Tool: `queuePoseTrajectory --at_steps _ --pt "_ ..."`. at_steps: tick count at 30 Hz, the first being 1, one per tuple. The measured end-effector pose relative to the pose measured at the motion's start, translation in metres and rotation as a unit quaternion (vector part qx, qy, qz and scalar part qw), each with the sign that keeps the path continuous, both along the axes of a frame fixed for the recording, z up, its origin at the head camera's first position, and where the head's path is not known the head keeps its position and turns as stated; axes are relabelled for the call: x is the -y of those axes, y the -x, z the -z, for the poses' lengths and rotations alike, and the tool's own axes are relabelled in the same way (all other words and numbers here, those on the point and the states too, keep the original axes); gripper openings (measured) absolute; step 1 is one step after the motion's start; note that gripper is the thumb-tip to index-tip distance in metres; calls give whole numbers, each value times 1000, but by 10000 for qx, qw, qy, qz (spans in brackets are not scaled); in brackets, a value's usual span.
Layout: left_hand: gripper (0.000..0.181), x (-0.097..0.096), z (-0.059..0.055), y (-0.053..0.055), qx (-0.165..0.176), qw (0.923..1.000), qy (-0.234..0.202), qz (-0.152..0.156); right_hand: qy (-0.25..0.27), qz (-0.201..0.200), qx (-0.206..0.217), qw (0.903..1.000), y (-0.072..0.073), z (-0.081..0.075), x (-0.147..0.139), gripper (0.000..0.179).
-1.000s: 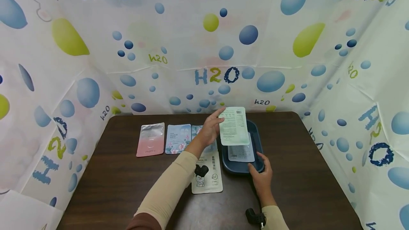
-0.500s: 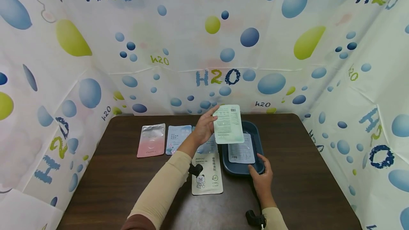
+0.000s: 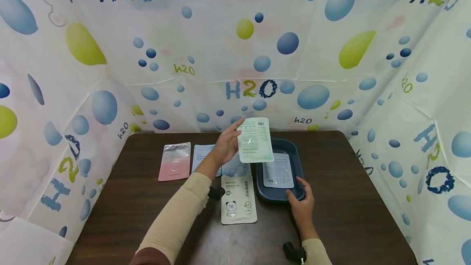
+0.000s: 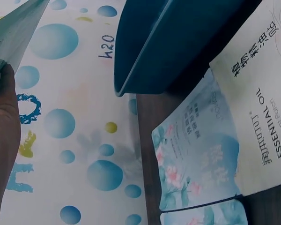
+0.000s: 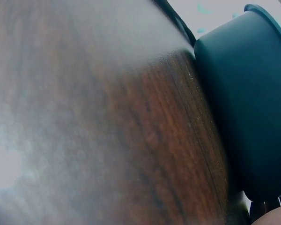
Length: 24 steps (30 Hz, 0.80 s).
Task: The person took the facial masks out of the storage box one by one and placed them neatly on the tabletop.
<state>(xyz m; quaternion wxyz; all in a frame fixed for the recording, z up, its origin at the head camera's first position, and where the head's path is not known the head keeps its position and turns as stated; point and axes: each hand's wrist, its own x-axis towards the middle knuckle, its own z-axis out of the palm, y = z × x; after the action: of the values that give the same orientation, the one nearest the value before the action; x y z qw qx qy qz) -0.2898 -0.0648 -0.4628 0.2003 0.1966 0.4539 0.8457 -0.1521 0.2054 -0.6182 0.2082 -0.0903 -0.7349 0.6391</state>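
While the left hand (image 3: 225, 147) holds a flat, pale green rectangular packet (image 3: 255, 140) by its left edge, raised over the dark brown wooden bench (image 3: 349, 199), the right hand (image 3: 302, 201) grips a deep blue, round-cornered tray (image 3: 277, 194) at its near right corner. Just how the left fingers close on the green packet is hard to judge. A whitish printed packet (image 3: 278, 171) lies in the tray; left of the tray lie a glossy silver-and-pink packet (image 3: 174, 161), two pale blue floral packets (image 3: 236, 169) and a cream panda packet (image 3: 239, 199).

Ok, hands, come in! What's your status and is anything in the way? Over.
Left hand holding up pale green packet. Right hand gripping blue tray at near edge. Another packet in tray; no obstruction seen.
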Motion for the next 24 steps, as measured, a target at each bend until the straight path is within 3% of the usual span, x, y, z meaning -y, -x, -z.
queuePoseTrajectory --at_steps 11,24 --pt "68 18 -11 -4 33 9997 -246 24 3 -54 40 10000 -1 -2 -1 53" --pt "65 46 -7 -18 176 9996 -218 44 0 -38 66 10000 -1 0 -1 55"
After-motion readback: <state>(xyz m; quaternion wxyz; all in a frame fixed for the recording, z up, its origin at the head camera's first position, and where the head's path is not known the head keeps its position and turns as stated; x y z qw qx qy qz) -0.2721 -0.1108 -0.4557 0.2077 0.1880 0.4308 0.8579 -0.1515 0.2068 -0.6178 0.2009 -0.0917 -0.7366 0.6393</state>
